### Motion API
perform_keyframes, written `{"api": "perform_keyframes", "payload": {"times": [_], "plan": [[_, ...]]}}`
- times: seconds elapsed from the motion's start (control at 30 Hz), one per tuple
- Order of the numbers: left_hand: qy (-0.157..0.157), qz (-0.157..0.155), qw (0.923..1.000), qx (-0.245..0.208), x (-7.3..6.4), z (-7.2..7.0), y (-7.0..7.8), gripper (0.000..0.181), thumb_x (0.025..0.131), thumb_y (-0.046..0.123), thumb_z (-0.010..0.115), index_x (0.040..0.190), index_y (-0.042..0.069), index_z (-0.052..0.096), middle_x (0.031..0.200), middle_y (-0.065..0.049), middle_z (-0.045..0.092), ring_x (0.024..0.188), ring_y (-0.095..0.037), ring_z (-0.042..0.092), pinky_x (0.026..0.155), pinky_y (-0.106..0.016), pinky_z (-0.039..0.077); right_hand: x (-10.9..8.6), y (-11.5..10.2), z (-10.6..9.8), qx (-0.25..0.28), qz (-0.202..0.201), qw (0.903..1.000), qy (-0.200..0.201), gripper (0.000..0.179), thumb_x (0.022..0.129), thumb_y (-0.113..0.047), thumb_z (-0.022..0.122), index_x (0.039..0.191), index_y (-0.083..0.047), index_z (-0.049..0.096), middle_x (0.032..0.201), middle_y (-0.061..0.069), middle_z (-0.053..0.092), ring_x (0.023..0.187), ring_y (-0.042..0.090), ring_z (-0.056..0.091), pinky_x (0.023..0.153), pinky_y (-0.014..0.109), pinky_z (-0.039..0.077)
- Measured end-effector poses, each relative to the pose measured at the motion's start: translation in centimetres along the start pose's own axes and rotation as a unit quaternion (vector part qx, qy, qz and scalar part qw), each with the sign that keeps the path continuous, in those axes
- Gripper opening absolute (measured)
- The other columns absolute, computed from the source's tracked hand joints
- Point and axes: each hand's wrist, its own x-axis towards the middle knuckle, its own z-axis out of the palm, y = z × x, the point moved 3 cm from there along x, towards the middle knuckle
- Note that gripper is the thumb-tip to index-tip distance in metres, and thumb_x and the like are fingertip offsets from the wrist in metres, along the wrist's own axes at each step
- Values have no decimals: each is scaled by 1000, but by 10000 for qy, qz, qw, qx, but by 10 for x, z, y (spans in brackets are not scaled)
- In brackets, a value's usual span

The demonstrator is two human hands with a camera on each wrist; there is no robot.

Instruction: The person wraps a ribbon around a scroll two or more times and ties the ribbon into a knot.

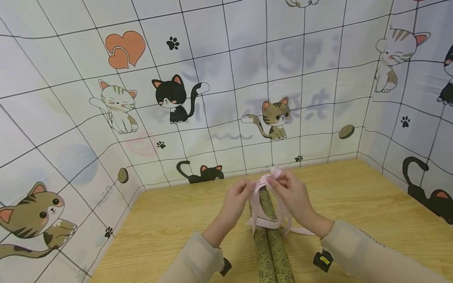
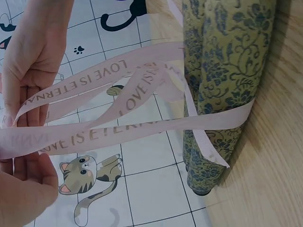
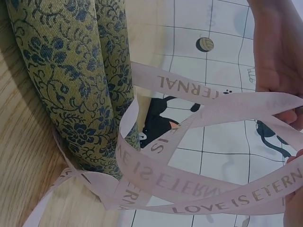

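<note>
Two long rolls [image 1: 263, 251] in olive fabric with a dark blue floral pattern lie side by side on the table. A pale pink ribbon [image 2: 208, 120] printed "LOVE IS ETERNAL" wraps around both of them near their far end. Above that end, my left hand [image 1: 234, 202] pinches the ribbon between thumb and fingers. Opposite it, close by, my right hand [image 1: 295, 198] pinches more of the same ribbon. Loops of ribbon [image 3: 236, 198] hang from the hands down to the rolls. One dark end cap [image 2: 202, 192] shows in the left wrist view.
The wooden table [image 1: 170, 228] carries the rolls. White sheeting [image 1: 219, 129] with a grid and cartoon cats rises behind it and on both sides. A loose ribbon tail [image 1: 303, 231] stretches right across the table. Black wrist devices sit under both sleeves.
</note>
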Motion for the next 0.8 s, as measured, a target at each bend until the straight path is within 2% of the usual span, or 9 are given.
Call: {"api": "perform_keyframes", "payload": {"times": [0.1, 0.13, 0.2, 0.27, 0.43, 0.63, 0.8], "plan": [[-368, 50, 9987, -341, -2, 1, 0, 36, 98, 31, 48, 94, -3, 57, 73, -1, 57, 66, -11, 53, 66, -25, 46, 0, -1, -1, -23, 60, 10000, 23, 12, 89, 0, 60, 84, 0, 50, 62, 4, 64, 44, 0, 22, 38, 24, 23], [-464, -23, 9976, -510, -3, 2, 0, 35, 98, 30, 48, 97, -3, 55, 70, -1, 57, 61, -9, 54, 62, -24, 47, 1, -2, -2, -17, 86, 10000, 35, 11, 89, 0, 60, 84, 0, 50, 63, 5, 64, 44, -1, 22, 38, 24, 23], [-592, -204, 9953, -741, -3, 0, 0, 32, 98, 29, 49, 100, -3, 53, 59, -1, 51, 47, -9, 48, 49, -22, 44, 1, -3, -2, -10, 122, 9999, 49, 11, 89, 0, 60, 84, 0, 51, 66, 8, 66, 45, -1, 23, 39, 24, 24], [-569, -448, 9944, -770, -3, -3, 0, 30, 97, 28, 52, 101, -1, 53, 54, 1, 47, 40, -8, 42, 41, -21, 37, 1, -4, -3, -8, 139, 9999, 53, 10, 88, 0, 61, 85, 1, 51, 71, 11, 68, 45, -1, 23, 40, 24, 25], [-616, -843, 9940, -320, -4, -17, 0, 30, 91, 30, 61, 103, 2, 57, 50, 2, 43, 37, -8, 32, 38, -22, 29, 1, -4, -4, 0, 212, 9998, 18, 9, 89, 0, 60, 86, 2, 51, 79, 16, 69, 45, -1, 25, 41, 23, 28], [-1002, -1030, 9889, 376, -7, -38, 4, 31, 89, 32, 63, 106, 6, 64, 48, 1, 43, 38, -11, 32, 36, -24, 23, 3, -4, -5, 28, 255, 9997, 37, 8, 89, 0, 60, 86, 3, 53, 81, 19, 69, 43, 1, 28, 41, 21, 30], [-1226, -1100, 9828, 834, -10, -64, 9, 26, 90, 28, 62, 101, 4, 67, 49, 0, 46, 38, -11, 32, 37, -24, 21, 4, -3, -6, 0, 163, 9998, 87, 11, 88, 1, 61, 83, 1, 52, 73, 14, 68, 43, -1, 23, 39, 23, 25]]}}
